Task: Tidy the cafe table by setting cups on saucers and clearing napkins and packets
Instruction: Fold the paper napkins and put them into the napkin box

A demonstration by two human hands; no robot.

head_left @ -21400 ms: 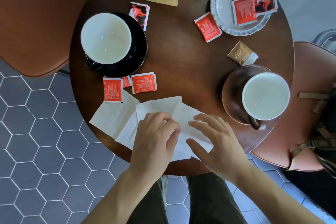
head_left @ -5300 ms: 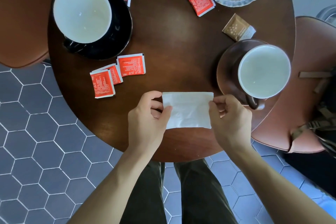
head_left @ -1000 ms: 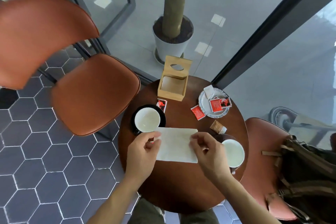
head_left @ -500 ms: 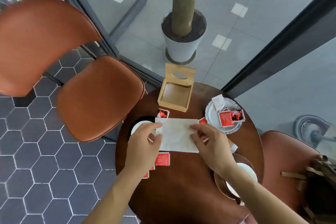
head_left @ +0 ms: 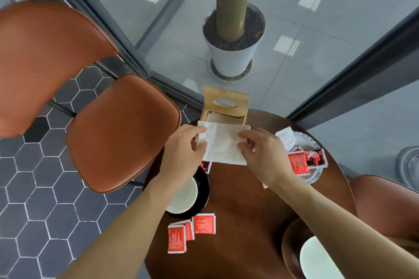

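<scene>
At the far edge of the round table, your two hands hold a folded white napkin flat in front of the wooden napkin box, with its far edge over the box's open front. Your left hand pinches the napkin's left edge between thumb and curled fingers, and your right hand pinches the right side the same way, fingertips bent down onto the paper. Inside the box you can see pale paper already lying there. Below your left forearm sits a white cup on a black saucer, partly hidden by the arm. Just beyond the saucer, a red and black packet peeks out under the napkin's near edge. Nearer to you, three red packets lie overlapping near the table's left edge, just beside the black saucer. To the right of your right hand, a pale scalloped plate holds a white packet and several red ones. At the bottom right, your right forearm crosses a second white cup standing on a brown saucer. An orange chair stands left of the table, and a potted tree trunk stands behind the glass.
</scene>
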